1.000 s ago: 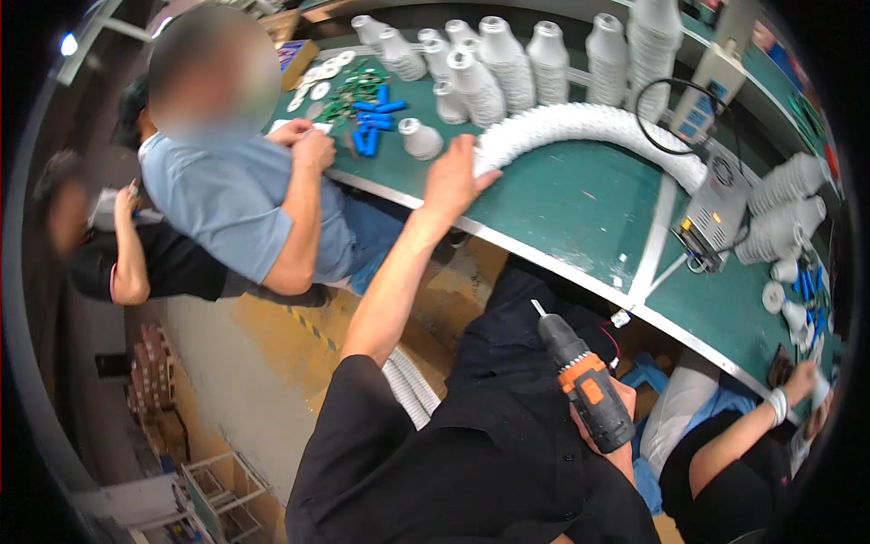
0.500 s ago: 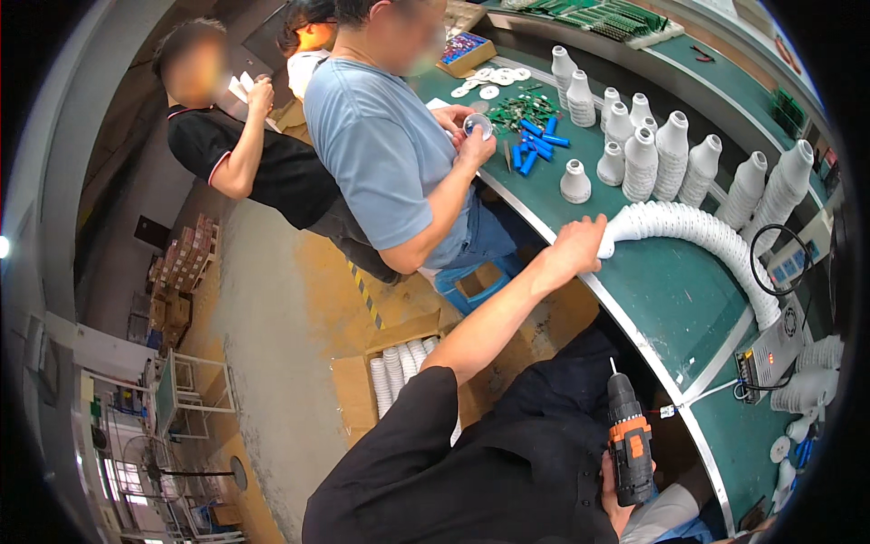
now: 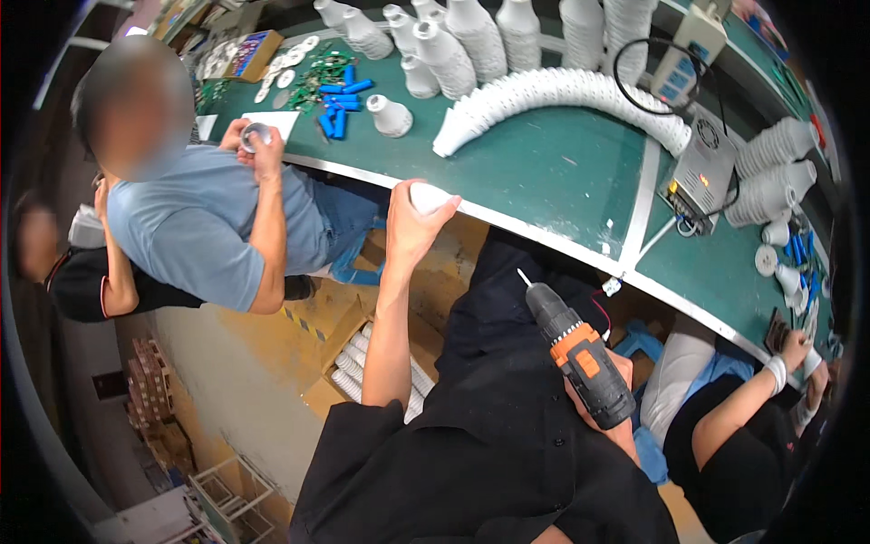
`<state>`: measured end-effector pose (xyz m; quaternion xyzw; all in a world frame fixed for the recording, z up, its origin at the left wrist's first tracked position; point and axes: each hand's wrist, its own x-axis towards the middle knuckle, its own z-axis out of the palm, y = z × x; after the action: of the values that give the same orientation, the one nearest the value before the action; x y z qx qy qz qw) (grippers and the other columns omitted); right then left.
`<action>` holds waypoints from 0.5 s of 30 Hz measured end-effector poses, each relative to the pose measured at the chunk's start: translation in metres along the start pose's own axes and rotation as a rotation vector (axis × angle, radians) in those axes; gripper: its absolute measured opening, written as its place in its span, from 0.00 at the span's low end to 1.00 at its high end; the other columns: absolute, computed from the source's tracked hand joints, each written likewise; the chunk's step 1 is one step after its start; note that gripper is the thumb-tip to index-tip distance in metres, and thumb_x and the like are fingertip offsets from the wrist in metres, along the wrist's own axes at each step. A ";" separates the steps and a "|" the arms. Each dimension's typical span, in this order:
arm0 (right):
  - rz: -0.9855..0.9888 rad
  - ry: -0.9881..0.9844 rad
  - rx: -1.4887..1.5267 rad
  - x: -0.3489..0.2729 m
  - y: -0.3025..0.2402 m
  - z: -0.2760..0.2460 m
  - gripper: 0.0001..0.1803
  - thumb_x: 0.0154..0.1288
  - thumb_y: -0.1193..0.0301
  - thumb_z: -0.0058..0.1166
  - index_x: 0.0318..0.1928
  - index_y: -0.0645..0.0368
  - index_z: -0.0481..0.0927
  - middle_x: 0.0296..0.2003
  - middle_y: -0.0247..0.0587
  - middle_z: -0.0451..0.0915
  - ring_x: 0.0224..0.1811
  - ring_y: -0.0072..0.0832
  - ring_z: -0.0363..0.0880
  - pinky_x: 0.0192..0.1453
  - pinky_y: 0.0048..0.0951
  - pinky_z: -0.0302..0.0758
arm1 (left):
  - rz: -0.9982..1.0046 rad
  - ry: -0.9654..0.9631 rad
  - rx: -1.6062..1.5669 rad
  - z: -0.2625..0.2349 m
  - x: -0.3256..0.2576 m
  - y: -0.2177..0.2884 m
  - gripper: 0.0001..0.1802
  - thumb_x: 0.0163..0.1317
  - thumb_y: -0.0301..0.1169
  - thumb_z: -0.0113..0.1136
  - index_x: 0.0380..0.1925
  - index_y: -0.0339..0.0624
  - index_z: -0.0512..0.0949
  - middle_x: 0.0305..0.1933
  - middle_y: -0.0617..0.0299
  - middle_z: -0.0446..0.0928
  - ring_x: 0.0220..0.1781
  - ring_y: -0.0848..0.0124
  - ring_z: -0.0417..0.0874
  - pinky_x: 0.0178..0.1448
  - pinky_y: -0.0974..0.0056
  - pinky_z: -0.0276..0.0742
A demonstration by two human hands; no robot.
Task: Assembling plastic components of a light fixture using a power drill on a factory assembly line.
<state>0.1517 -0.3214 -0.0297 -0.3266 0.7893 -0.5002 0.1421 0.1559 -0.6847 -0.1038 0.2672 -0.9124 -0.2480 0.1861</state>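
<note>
My left hand (image 3: 410,228) is closed around a white plastic lamp housing (image 3: 430,197) at the front edge of the green workbench (image 3: 544,172). Fingers and palm hide part of the housing. Just beyond lies a long, curved stack of nested white housings (image 3: 562,89), apart from my hand. In front of my body, my right hand (image 3: 618,370) grips a black and orange cordless drill (image 3: 580,358), whose thin bit points up and to the left. One lone white housing (image 3: 391,118) stands on the bench to the left of the curved stack.
Upright stacks of housings (image 3: 521,36) line the back. Blue cylinders (image 3: 343,104) and green circuit boards (image 3: 331,72) lie at left. A metal power supply (image 3: 702,168) sits at right. A carton of white stacks (image 3: 349,363) is below. Co-workers work on both sides.
My left hand has drawn back from the end of the curved stack with a single housing in it. The drill appears further left and higher; the view has turned right.
</note>
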 end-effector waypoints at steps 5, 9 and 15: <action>0.126 -0.003 0.032 -0.003 -0.002 -0.007 0.11 0.48 0.81 0.64 0.36 0.61 0.81 0.28 0.44 0.79 0.29 0.44 0.83 0.34 0.33 0.78 | -0.479 -0.275 -1.441 0.024 -0.055 0.054 0.25 0.67 0.48 0.62 0.51 0.40 0.70 0.39 0.53 0.79 0.25 0.70 0.79 0.28 0.71 0.74; 0.034 -0.043 0.081 -0.002 0.006 -0.009 0.12 0.48 0.79 0.65 0.36 0.64 0.81 0.28 0.43 0.79 0.28 0.40 0.82 0.32 0.32 0.77 | -0.651 -0.325 -1.801 0.033 -0.062 0.084 0.39 0.70 0.64 0.42 0.53 0.34 0.74 0.33 0.56 0.77 0.23 0.70 0.74 0.26 0.67 0.67; 0.001 -0.059 0.074 -0.004 0.008 -0.011 0.12 0.48 0.77 0.66 0.35 0.67 0.79 0.26 0.43 0.76 0.25 0.38 0.79 0.28 0.31 0.73 | -0.735 -0.020 -1.709 0.048 -0.066 0.113 0.35 0.69 0.58 0.51 0.54 0.33 0.74 0.35 0.57 0.77 0.31 0.70 0.75 0.34 0.65 0.71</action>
<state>0.1455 -0.3085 -0.0321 -0.3353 0.7659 -0.5190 0.1778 0.1412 -0.5467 -0.0938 0.3095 -0.2798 -0.8814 0.2217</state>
